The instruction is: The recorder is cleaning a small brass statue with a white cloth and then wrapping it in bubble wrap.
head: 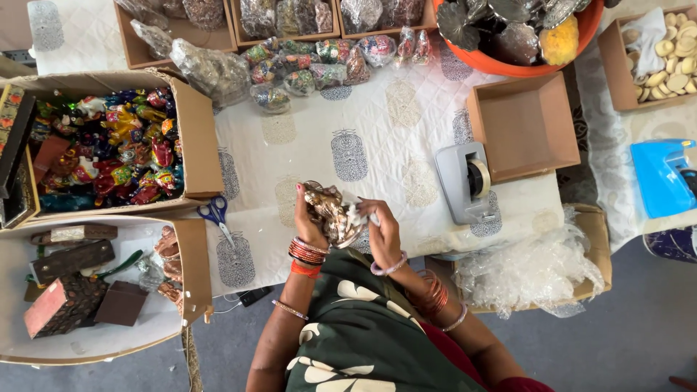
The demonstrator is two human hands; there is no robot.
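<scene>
left hand: grips metallic figurine | right hand: on its wrap | tape dispenser near

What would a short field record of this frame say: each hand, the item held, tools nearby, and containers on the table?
left hand: grips the brown figurine
right hand: holds white wrap against the figurine
tools: blue-handled scissors to the left, grey tape dispenser to the right
containers: box of colourful figurines, empty brown box
surface: printed white cloth
</scene>
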